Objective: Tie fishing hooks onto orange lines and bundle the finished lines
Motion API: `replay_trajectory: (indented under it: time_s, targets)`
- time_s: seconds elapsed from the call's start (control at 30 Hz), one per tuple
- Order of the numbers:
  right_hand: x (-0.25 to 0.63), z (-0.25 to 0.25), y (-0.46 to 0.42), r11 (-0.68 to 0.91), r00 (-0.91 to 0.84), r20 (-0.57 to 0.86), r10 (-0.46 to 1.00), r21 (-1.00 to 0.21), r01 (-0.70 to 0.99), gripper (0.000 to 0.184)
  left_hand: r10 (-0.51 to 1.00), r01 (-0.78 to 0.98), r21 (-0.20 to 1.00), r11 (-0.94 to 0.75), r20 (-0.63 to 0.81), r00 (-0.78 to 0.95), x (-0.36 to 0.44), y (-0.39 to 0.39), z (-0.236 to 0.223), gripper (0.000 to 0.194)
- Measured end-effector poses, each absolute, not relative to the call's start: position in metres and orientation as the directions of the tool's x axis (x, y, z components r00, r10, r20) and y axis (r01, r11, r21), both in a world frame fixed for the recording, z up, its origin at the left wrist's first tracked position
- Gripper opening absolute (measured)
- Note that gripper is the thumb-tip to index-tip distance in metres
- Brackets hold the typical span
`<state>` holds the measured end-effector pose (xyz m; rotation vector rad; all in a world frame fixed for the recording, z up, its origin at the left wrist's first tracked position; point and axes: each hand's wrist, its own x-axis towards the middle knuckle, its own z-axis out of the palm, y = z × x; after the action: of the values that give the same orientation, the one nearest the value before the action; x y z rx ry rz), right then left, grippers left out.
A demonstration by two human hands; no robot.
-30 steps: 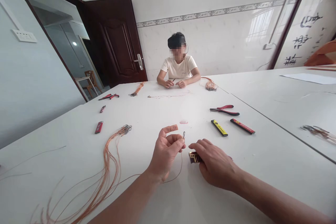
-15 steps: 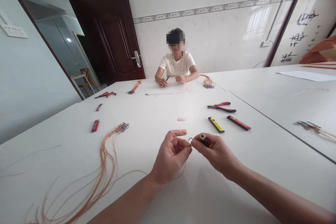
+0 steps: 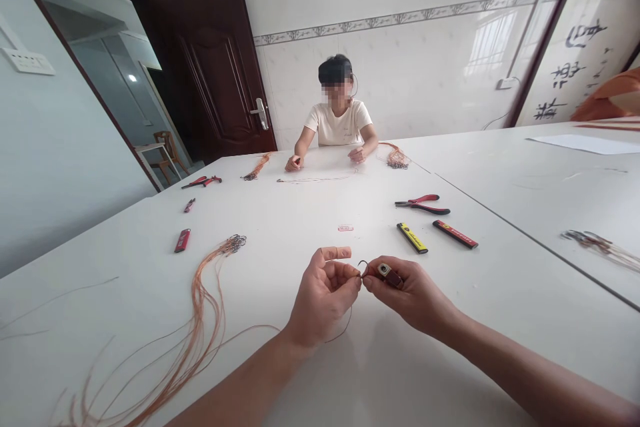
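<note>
Above the table, a fishhook is being pinched by the left hand, a lighter being gripped in the right hand; the fishhook, probably light but stiff, is best being held by its shank.

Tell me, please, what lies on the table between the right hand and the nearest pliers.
In the head view, the yellow lighter lies between the right hand and those pliers.

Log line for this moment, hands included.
left hand: pinching hook | right hand: holding metal-ended object, beside hook | table: pliers, yellow lighter, hook bundle
</note>
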<state>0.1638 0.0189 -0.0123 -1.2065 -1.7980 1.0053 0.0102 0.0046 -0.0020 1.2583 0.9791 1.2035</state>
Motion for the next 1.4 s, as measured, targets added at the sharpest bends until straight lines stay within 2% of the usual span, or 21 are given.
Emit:
replay_trajectory:
  time_s: [0.27,0.47,0.67,0.8,1.07,1.4]
  targets:
    - [0.162,-0.012,0.017,0.217,-0.257,0.135,0.957,-0.92,0.326,0.022,0.99,-0.118,0.986,-0.122,0.129,0.055,0.006,0.008,0.003,0.032]
    - [0.161,-0.014,0.02,0.167,-0.19,0.12,0.974,-0.953,0.252,0.03,0.991,-0.121,0.989,-0.083,0.094,0.09,0.009,0.005,0.002,0.033]
    - [0.16,-0.017,0.019,0.226,-0.2,0.173,0.964,-0.933,0.28,0.029,0.985,-0.104,0.99,-0.094,0.107,0.133,0.012,0.005,-0.005,0.033]
    - [0.161,-0.017,0.019,0.214,-0.196,0.16,0.967,-0.933,0.29,0.03,0.981,-0.078,0.992,-0.094,0.106,0.165,0.009,0.008,-0.007,0.033]
    - [0.162,-0.018,0.02,0.253,-0.221,0.184,0.958,-0.904,0.344,0.026,0.985,-0.031,0.994,-0.107,0.11,0.136,0.007,0.007,-0.005,0.032]
    - [0.162,-0.019,0.02,0.282,-0.281,0.174,0.944,-0.867,0.411,0.019,0.973,0.078,0.978,-0.195,0.182,0.141,0.006,0.006,-0.008,0.029]
